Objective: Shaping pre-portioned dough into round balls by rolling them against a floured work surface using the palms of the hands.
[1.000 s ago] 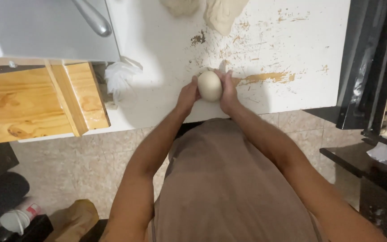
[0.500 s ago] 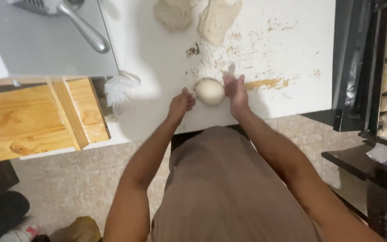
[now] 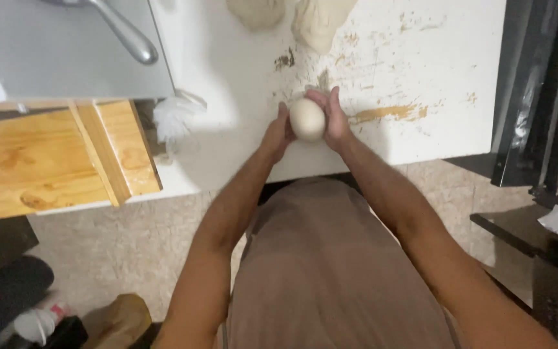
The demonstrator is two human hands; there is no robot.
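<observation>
A smooth, pale dough ball (image 3: 307, 119) is shown cupped between both hands near the front edge of a white worktop (image 3: 434, 77), where it appears to rest on the surface. The left hand (image 3: 279, 131) is pressed against the ball's left side with the fingers curved around it, while the right hand (image 3: 330, 116) is wrapped over the right side and top, so that the ball is grasped from both flanks. Two larger dough pieces (image 3: 321, 22) are seen lying at the far edge of the worktop, well apart from the ball. Brownish scuffs and a yellow-brown smear (image 3: 389, 114) are visible on the surface just right of the hands. To the left, a pale wooden board (image 3: 46, 161) is shown lying by the worktop's edge, with a white crumpled plastic bag (image 3: 174, 116) beside it. Above the board, a grey metal tray (image 3: 53, 58) is seen, with a metal handle (image 3: 124, 35) resting on it. At the right margin, a dark rack (image 3: 537, 97) is partly shown; its contents cannot be made out clearly.
</observation>
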